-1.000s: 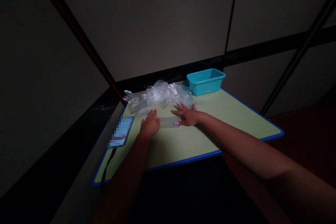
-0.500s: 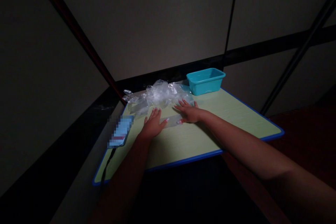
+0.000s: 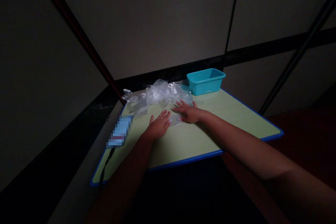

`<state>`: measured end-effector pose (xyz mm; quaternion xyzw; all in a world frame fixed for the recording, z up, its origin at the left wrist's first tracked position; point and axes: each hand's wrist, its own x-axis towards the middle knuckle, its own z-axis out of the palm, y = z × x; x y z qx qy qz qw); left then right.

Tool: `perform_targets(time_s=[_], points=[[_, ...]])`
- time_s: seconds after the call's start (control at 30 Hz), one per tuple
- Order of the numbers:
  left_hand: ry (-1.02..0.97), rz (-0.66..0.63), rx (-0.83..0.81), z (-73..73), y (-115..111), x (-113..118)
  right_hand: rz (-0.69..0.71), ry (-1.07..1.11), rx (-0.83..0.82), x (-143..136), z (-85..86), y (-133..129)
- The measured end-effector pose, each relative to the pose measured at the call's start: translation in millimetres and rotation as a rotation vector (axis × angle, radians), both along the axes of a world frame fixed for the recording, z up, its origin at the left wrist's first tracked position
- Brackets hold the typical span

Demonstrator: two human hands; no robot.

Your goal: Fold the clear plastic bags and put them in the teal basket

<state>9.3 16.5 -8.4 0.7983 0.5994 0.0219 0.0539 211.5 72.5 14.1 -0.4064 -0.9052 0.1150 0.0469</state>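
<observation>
A flat strip of clear plastic (image 3: 175, 120), perhaps a folded bag, lies on the pale table (image 3: 194, 140). My left hand (image 3: 158, 126) rests on its left end, fingers stretched out and pointing away from me. On the right end lies my right hand (image 3: 190, 113), palm down with its fingers spread. Both hands partly cover the strip, so its ends are hidden. Just beyond my fingers sits a crumpled heap of clear plastic bags (image 3: 164, 92).
A turquoise plastic basket (image 3: 207, 85) stands at the table's back right, beside the heap. At the left edge lies a phone-like device (image 3: 120, 131), its screen blurred out, with a dark strap (image 3: 105, 168). Cabinet-like panels (image 3: 157, 24) rise behind the table.
My left hand has slid to the right along the plastic strip, closer to my right hand, and its fingers have drawn nearer together. My right hand stays almost in place.
</observation>
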Motion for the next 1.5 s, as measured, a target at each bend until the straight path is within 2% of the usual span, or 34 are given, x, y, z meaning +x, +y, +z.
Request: perform_targets(time_s=[0.2,0.33,0.7,1.2,1.33,1.4,1.5], points=[[0.043,-0.011,-0.056,4.1,-1,3,0.145,0.047,0.008,4,9.8,1],[0.057,-0.009,-0.069,6.9,-2,4,0.187,0.019,0.003,6,11.3,3],[0.047,-0.008,-0.081,9.0,-2,4,0.121,-0.083,-0.021,12,3.2,12],[0.050,0.058,-0.092,7.5,-2,-2,0.102,-0.145,-0.101,13,8.5,8],[0.043,0.079,-0.044,8.2,-3,0,0.090,-0.137,-0.118,13,9.0,8],[0.028,0.060,0.012,10.7,-5,4,0.083,-0.129,-0.121,13,9.5,8],[0.002,-0.062,0.055,15.3,-10,12,0.078,-0.133,-0.117,12,10.2,8]])
